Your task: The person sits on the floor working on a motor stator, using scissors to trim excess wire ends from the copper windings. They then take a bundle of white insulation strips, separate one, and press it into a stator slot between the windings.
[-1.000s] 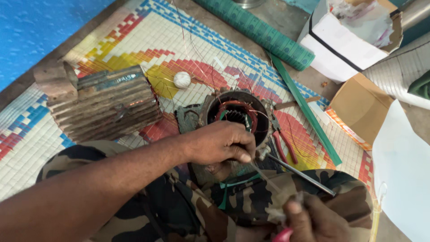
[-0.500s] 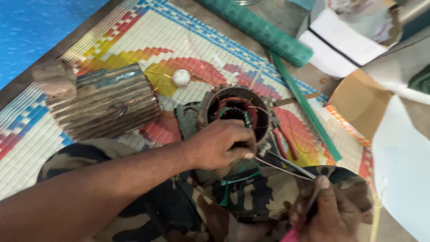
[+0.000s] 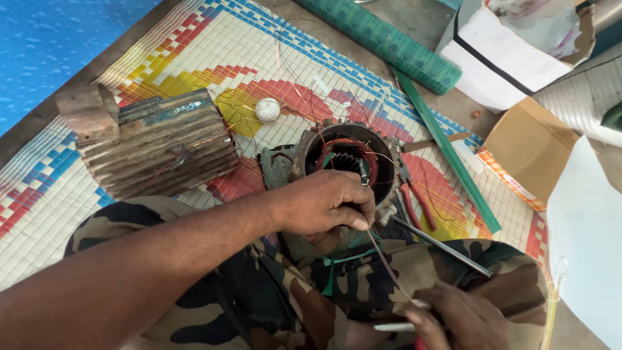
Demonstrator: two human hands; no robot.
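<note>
Left hand (image 3: 324,204) rested on the near rim of the round dark metal motor stator with copper windings (image 3: 350,162), fingers curled shut, pinching a thin strand of wire (image 3: 389,269) at the rim. Stator sat on the woven multicoloured plastic floor mat (image 3: 194,58), right against the person's camouflage-trousered lap (image 3: 272,291). The wire ran taut from the left hand down to the right hand (image 3: 460,317) at the bottom edge of view. Right fingers were closed around the wire end and a slim red-handled tool; grip detail partly cut off. A thin grey metal rod (image 3: 440,246) lay across the knee, between the two hands. Red-handled pliers (image 3: 414,198) lay just beside the stator on its right. Ribbed grey metal motor housing (image 3: 162,146) was left of the stator, well apart. Small white ball of string (image 3: 267,109) was behind, on the mat.
</note>
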